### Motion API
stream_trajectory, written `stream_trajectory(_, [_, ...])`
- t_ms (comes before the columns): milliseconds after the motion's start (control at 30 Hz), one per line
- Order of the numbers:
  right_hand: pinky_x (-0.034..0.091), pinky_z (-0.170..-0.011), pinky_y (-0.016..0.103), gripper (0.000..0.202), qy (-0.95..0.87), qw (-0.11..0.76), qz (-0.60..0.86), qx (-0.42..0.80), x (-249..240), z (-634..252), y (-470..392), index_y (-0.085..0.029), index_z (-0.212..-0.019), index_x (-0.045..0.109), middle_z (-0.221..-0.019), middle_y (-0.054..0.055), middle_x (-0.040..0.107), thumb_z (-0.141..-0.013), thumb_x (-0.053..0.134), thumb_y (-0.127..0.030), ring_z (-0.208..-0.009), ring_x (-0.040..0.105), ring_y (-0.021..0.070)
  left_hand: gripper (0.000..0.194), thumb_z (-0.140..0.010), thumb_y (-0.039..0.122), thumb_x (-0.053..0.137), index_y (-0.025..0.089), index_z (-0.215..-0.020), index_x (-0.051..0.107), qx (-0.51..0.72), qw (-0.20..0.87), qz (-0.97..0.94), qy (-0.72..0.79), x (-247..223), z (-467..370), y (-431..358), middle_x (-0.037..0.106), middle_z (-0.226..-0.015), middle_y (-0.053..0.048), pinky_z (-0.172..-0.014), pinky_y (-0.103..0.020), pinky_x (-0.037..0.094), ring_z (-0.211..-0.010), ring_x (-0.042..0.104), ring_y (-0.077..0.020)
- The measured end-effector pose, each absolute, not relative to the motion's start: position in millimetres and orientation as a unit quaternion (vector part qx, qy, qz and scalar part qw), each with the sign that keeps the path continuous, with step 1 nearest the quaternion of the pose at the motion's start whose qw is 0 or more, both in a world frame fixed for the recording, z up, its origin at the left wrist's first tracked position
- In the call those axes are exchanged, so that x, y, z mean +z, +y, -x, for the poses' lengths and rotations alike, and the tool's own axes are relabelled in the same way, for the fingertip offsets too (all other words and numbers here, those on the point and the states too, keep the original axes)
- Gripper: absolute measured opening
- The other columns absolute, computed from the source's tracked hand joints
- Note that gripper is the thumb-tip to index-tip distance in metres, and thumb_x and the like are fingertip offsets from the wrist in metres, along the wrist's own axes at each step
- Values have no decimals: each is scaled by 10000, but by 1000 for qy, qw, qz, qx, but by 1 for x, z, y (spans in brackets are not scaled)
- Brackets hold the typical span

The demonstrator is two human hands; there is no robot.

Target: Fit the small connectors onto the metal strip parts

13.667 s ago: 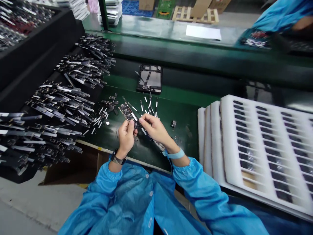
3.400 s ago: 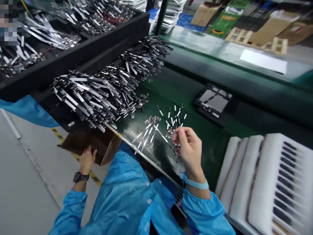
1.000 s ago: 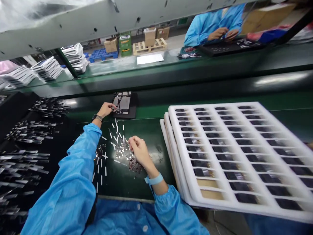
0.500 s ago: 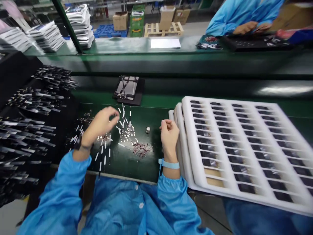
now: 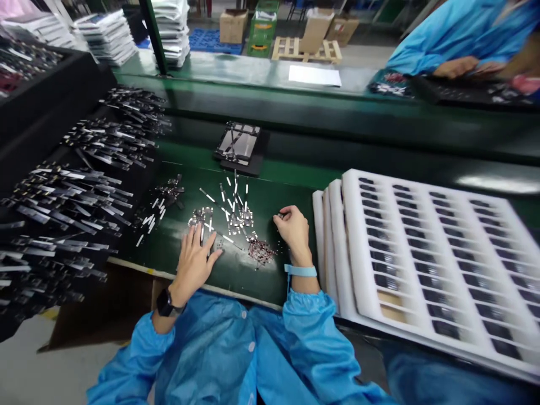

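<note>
My left hand [image 5: 196, 259] lies with its fingers spread over a small pile of flex strips [image 5: 206, 218] on the green work surface [image 5: 248, 281]. To the right, my right hand [image 5: 293, 228] is pinched on a small dark part [image 5: 281, 215], mostly hidden by the fingers, just left of the white foam trays [image 5: 405, 253]. More strips with white ends [image 5: 236, 205] lie between the hands. Below them sits a heap of tiny reddish parts [image 5: 260, 252].
Bundles of dark strips [image 5: 80, 191] hang over a black stand at the left. Flat dark plates [image 5: 240, 143] sit at the back. A co-worker's hands [image 5: 459, 67] are beyond the raised ledge [image 5: 261, 73], near a black tray [image 5: 472, 93].
My left hand has come down and opened onto the strips. The small part that lay left of my right hand is gone from there. The whole view has shifted.
</note>
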State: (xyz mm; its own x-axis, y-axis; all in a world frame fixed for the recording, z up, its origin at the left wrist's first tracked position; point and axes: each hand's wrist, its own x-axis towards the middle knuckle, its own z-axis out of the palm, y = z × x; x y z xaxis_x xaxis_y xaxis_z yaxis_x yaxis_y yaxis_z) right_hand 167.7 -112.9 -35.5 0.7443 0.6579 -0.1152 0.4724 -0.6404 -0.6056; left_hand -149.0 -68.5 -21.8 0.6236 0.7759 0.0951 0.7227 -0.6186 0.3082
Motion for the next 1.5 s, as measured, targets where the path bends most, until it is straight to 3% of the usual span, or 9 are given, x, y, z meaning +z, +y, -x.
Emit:
stream_trajectory(200, [338, -690, 327, 295, -298, 304, 898, 114, -31, -166, -112, -199, -1125, 643, -834, 45, 704, -898, 688, -382, -800, 635, 263, 401, -1106, 409, 466, 167, -1358, 664, 172, 119, -878, 430, -11, 147, -45, 442, -1688, -202, -1238, -537, 460, -1549, 463, -360])
stream_trajectory(300, [349, -705, 336, 211, -367, 302, 876, 83, -22, -147, -116, -202, -1066, 640, -849, 49, 686, -971, 623, -390, -802, 618, 252, 560, -1053, 539, 561, 97, -1395, 600, 150, 56, -829, 536, -7, 130, -47, 627, -1409, -263, -1088, -584, 526, -1315, 595, -432])
stream_trajectory(400, [386, -749, 361, 183, -485, 232, 838, 96, -17, -119, -127, -217, -956, 641, -865, 68, 682, -1010, 617, -391, -861, 615, 274, 758, -982, 658, 629, 33, -1404, 548, 115, 26, -788, 605, -8, 112, -47, 661, -1232, -266, -986, -584, 548, -1179, 623, -452])
stream_trajectory(567, [438, -861, 424, 201, -583, 160, 793, 69, -24, -91, -158, -203, -1115, 650, -1090, 143, 686, -986, 696, -351, -1003, 596, 342, 690, -957, 539, 717, 80, -1428, 511, 134, 67, -786, 600, -14, 104, -38, 636, -1271, -252, -1007, -569, 540, -1233, 612, -452])
stream_trajectory(700, [438, -855, 434, 215, -583, 184, 787, 84, -32, -97, -177, -202, -1173, 634, -1097, 143, 683, -989, 683, -302, -1002, 592, 347, 575, -956, 269, 699, 102, -1465, 489, 163, 128, -813, 544, -17, 120, -34, 609, -1364, -249, -1073, -580, 511, -1296, 591, -438])
stream_trajectory(833, [418, -830, 417, 95, -575, 206, 785, 105, -31, -106, -188, -220, -1054, 652, -1021, 111, 683, -991, 675, -287, -982, 587, 325, 530, -950, 111, 569, 165, -1470, 489, 187, 151, -841, 484, -20, 137, -28, 616, -1370, -193, -1104, -566, 511, -1274, 595, -379])
stream_trajectory(1167, [366, -806, 392, 143, -583, 179, 783, 122, -22, -117, -180, -222, -976, 686, -988, 82, 687, -972, 747, -352, -971, 561, 299, 426, -922, 119, 586, 171, -1344, 585, 202, 209, -858, 424, -24, 124, 13, 646, -1289, -161, -1117, -513, 519, -1175, 649, -322])
stream_trajectory(1367, [378, -837, 386, 92, -567, 196, 788, 140, -30, -117, -152, -222, -883, 655, -979, 84, 690, -972, 681, -220, -975, 577, 286, 310, -933, 184, 631, 183, -1242, 650, 193, 256, -861, 394, -12, 109, 26, 678, -1180, -107, -1038, -431, 560, -965, 678, -241])
stream_trajectory(1500, [405, -847, 376, 104, -558, 231, 777, 177, -33, -125, -152, -220, -888, 643, -950, 70, 690, -991, 644, -236, -946, 585, 269, 261, -963, 204, 607, 180, -1209, 688, 187, 195, -856, 441, -5, 111, 51, 678, -1235, -144, -1074, -466, 542, -1098, 676, -296])
